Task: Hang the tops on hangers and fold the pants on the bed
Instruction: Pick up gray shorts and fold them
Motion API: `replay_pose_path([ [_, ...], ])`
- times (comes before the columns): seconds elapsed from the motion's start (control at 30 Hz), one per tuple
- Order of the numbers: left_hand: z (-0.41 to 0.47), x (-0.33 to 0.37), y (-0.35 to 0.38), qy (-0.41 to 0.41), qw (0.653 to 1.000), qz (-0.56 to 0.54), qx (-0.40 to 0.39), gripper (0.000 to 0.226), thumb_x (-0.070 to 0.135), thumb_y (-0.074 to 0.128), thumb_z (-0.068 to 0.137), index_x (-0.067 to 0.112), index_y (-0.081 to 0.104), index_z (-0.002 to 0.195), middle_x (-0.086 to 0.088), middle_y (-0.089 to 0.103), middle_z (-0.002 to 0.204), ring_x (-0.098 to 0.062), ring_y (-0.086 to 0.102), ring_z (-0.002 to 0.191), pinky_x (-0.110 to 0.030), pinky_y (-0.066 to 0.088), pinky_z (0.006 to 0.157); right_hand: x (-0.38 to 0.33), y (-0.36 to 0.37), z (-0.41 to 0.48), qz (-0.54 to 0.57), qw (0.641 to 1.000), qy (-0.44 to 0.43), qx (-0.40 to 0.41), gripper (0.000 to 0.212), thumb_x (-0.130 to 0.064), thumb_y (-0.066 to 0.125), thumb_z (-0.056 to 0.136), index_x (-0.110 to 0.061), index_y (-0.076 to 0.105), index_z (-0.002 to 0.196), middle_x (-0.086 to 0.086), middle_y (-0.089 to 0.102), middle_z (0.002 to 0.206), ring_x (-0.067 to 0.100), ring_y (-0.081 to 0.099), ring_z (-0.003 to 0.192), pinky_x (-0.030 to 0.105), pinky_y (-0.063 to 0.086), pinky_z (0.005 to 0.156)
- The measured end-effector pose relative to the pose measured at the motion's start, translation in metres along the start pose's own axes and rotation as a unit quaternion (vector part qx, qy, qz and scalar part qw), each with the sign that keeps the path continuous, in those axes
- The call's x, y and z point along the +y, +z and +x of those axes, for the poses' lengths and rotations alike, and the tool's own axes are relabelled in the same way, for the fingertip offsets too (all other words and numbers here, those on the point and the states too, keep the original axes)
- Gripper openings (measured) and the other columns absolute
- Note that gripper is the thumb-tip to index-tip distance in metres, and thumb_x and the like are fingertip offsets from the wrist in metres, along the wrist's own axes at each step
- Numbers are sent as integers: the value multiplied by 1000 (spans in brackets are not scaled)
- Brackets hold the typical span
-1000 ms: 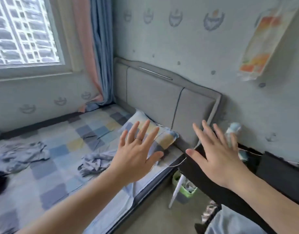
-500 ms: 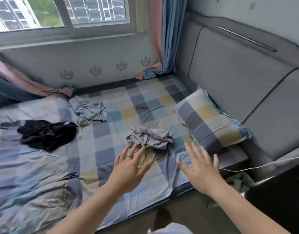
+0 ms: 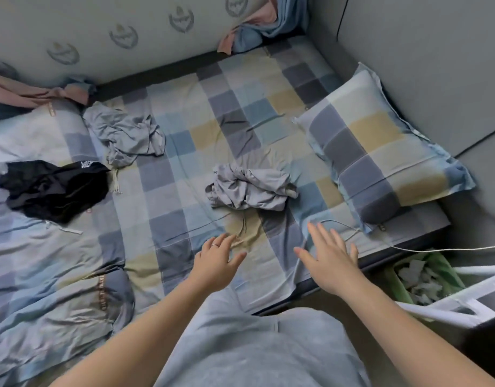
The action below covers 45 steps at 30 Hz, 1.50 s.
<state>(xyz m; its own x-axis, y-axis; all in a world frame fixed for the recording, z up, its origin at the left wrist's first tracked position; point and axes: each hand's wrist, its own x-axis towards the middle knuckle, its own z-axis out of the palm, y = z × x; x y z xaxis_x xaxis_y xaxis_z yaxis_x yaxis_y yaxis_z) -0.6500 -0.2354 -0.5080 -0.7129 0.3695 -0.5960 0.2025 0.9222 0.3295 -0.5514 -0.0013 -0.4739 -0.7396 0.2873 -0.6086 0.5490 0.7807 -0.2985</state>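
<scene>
A crumpled grey garment (image 3: 250, 188) lies in the middle of the checked bed sheet (image 3: 185, 169). A second crumpled grey garment (image 3: 123, 135) lies further back to the left. A black garment (image 3: 52, 188) is bunched at the left. My left hand (image 3: 215, 261) and my right hand (image 3: 328, 256) hover side by side over the sheet's near edge, fingers spread, holding nothing. Both are a short way in front of the middle grey garment and do not touch it.
A checked pillow (image 3: 380, 152) leans by the grey padded headboard (image 3: 425, 60) on the right. A rumpled duvet (image 3: 39, 269) covers the bed's left part. A white cable (image 3: 425, 249) runs off the bed. A green waste bin (image 3: 425, 277) and white frame (image 3: 464, 300) stand at the right.
The view has swung from the headboard and wall down onto the bed. Both hands have stayed spread and now hover lower, closer to the middle grey garment.
</scene>
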Motion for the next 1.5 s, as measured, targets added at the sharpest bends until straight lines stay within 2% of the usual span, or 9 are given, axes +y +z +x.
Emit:
replay_pose_path([
  [0.33, 213, -74, 44, 23, 997, 21, -64, 62, 57, 41, 100, 32, 27, 155, 2, 20, 165, -23, 14, 151, -45, 22, 119, -1, 98, 231, 53, 996, 71, -10, 69, -58, 34, 101, -33, 4, 159, -5, 9, 167, 22, 7, 153, 52, 13, 119],
  [0.53, 369, -61, 82, 148, 984, 69, -63, 65, 52, 49, 97, 35, 23, 154, 0, 12, 166, -26, 11, 151, -48, 21, 119, 35, 140, 376, 153, 980, 128, 19, 71, -42, 50, 100, -29, 12, 159, 3, 24, 163, 30, 28, 146, 50, 29, 116],
  [0.73, 501, -19, 114, 236, 967, 72, 60, 88, 40, 66, 86, 39, 11, 155, -7, -1, 166, -42, 40, 132, -48, 42, 100, 75, 162, 484, 298, 936, 127, 139, 81, -37, 67, 91, -29, 20, 157, 4, 37, 157, 24, 37, 143, 39, 31, 117],
  [0.83, 540, -3, 127, 245, 964, 31, 95, 85, 42, 64, 88, 45, 9, 153, -11, 15, 160, -39, 57, 100, -46, 51, 82, 91, 166, 511, 263, 933, 119, 215, 29, -32, 66, 89, -18, 62, 115, 3, 67, 107, 26, 60, 103, 35, 48, 86],
  [0.9, 552, -2, 135, 229, 966, 40, 113, 54, 42, 54, 95, 40, 31, 145, -13, 38, 140, -38, 58, 87, -42, 47, 73, 94, 168, 513, 240, 932, 117, 246, 14, -23, 62, 92, -9, 61, 90, 2, 59, 78, 26, 54, 83, 32, 34, 64],
  [1.07, 530, -21, 150, 211, 964, 46, 156, 22, 34, 38, 103, 20, 54, 96, -13, 65, 95, -40, 61, 87, -41, 42, 67, 86, 171, 486, 315, 913, 103, 239, 25, -23, 53, 100, -3, 68, 99, 13, 70, 94, 25, 61, 89, 32, 40, 70],
  [1.3, 387, -56, 166, 61, 997, -40, 22, 25, 32, 38, 104, 19, 49, 86, -3, 58, 82, -31, 55, 81, -38, 41, 64, 55, 170, 379, 411, 894, 108, 140, 34, -33, 54, 100, -7, 56, 79, 5, 55, 70, 14, 46, 70, 34, 43, 65],
  [1.4, 302, -69, 162, -7, 996, -87, -6, 27, 30, 42, 102, 20, 46, 77, -2, 58, 79, -35, 57, 85, -39, 43, 69, 44, 165, 307, 457, 873, 141, 97, 49, -47, 52, 92, 1, 53, 81, 13, 53, 75, 18, 46, 73, 50, 53, 81],
  [1.5, 207, -68, 146, -80, 984, -153, -33, 24, 28, 45, 101, 18, 60, 84, -8, 69, 87, -34, 63, 91, -41, 50, 76, 29, 151, 223, 469, 870, 140, 58, 38, -32, 52, 101, -10, 50, 71, 8, 45, 76, 20, 44, 74, 39, 46, 75],
])
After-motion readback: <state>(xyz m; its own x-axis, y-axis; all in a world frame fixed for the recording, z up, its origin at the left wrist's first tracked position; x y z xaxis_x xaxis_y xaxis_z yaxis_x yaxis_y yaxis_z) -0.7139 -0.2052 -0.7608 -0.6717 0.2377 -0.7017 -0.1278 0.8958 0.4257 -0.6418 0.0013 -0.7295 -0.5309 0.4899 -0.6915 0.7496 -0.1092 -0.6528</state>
